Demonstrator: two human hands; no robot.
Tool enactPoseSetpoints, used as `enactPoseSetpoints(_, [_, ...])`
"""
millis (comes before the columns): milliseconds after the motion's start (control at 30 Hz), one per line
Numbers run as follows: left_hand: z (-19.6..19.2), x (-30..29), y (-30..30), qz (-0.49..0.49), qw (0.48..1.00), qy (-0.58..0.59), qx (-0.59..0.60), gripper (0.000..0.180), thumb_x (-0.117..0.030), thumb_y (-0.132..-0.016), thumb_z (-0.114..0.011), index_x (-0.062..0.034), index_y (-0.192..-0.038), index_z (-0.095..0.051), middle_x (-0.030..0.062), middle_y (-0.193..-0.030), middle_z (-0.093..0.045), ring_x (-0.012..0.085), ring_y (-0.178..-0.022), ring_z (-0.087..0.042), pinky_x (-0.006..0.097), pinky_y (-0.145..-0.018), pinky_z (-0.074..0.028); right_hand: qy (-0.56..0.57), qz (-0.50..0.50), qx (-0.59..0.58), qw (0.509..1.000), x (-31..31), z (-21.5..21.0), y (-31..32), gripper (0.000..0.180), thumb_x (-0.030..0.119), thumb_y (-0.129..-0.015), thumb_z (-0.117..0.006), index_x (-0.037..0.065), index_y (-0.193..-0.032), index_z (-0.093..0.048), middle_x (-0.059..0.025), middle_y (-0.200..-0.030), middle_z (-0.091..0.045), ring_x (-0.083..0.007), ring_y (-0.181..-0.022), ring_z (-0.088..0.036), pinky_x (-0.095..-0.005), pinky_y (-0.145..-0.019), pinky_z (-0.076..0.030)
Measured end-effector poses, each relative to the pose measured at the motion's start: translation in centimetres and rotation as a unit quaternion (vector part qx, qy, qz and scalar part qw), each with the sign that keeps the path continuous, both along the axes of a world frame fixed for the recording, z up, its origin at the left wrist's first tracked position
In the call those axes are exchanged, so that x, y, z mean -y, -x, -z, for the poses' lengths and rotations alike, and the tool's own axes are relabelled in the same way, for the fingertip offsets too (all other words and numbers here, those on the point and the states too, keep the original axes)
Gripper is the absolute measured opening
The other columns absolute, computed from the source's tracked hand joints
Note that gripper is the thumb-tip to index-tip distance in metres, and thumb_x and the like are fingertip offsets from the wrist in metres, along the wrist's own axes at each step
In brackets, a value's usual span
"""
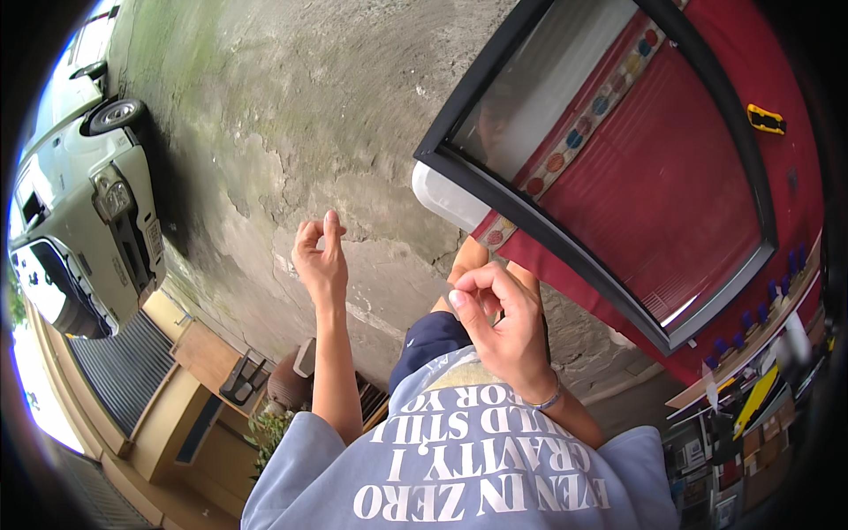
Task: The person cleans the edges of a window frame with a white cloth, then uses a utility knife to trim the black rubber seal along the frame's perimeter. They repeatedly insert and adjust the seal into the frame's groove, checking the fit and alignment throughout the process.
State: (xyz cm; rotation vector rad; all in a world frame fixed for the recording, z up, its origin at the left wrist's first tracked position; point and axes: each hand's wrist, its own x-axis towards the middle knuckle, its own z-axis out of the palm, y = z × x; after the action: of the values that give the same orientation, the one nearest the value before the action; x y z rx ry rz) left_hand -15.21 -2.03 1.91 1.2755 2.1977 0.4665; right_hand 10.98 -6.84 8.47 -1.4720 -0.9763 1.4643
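My left hand (321,258) is raised over the concrete, its fingers curled in and the thumb pressed near them. My right hand (505,322) is in front of my shirt, with thumb and forefinger brought together in a pinch. Whatever either hand may hold is too small or hidden to make out. To the right of both hands, and touched by neither, a black-framed glass panel (424,157) lies on a table with a red cloth (799,190). A patterned strip (576,141) shows through the glass. Beyond the frame lies a small yellow and black tool (766,119).
A white rounded piece (449,196) juts out from under the frame's near left corner. Along the table's right side are several blue pegs (761,314) and a crowded rack of goods (751,433). A white vehicle (97,203) stands at the left on cracked concrete (291,106).
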Motion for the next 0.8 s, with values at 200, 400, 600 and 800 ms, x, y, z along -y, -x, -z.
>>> enactPoseSetpoints(200, [0.5, -1.4, 0.9, 0.082, 0.991, -0.08, -0.073, 0.022, -0.019, -0.098, -0.073, -0.0001, -0.088, -0.07, 0.0007, -0.076, -0.06, 0.008, -0.066, -0.056, 0.025, -0.063, -0.047, 0.05, -0.037, 0.017, 0.998, 1.7, 1.8, -2.6, 0.008, 0.003, -0.092, -0.071, 0.002, -0.093, -0.062, -0.0036, -0.079, -0.06, -0.0123, -0.063, -0.047, -0.0287, -0.058, -0.039])
enactPoseSetpoints(400, [0.6, -4.2, -2.1, 0.008, 0.994, -0.088, 0.064, 0.023, -0.019, -0.099, -0.072, -0.0019, -0.084, -0.07, -0.0017, -0.063, -0.058, 0.0035, -0.06, -0.052, 0.021, -0.053, -0.043, 0.041, -0.141, 0.038, 0.988, 3.3, 5.3, -5.4, 0.009, 0.005, -0.091, -0.07, 0.002, -0.09, -0.062, -0.007, -0.081, -0.063, -0.0185, -0.066, -0.054, -0.0322, -0.06, -0.042])
enactPoseSetpoints(600, [0.7, -5.3, -5.0, 0.141, 0.978, -0.122, 0.091, 0.017, -0.011, -0.103, -0.063, 0.0029, -0.107, -0.072, 0.0098, -0.106, -0.066, 0.0152, -0.098, -0.063, 0.027, -0.087, -0.049, 0.059, -0.232, -0.051, 0.97, 2.4, 7.9, -6.4, 0.008, 0.002, -0.088, -0.069, 0.0, -0.089, -0.062, -0.013, -0.082, -0.063, -0.0307, -0.078, -0.063, -0.0384, -0.071, -0.05])
enactPoseSetpoints(800, [1.8, -3.1, -10.1, 0.029, 0.956, -0.134, 0.26, 0.049, -0.035, -0.108, -0.05, 0.0017, -0.14, -0.046, 0.0212, -0.138, -0.058, 0.0304, -0.124, -0.061, 0.038, -0.101, -0.047, 0.051, -0.299, -0.112, 0.946, 2.1, 9.1, -7.4, 0.008, 0.001, -0.087, -0.072, 0.001, -0.089, -0.064, -0.0109, -0.084, -0.065, -0.028, -0.079, -0.066, -0.0378, -0.077, -0.052])
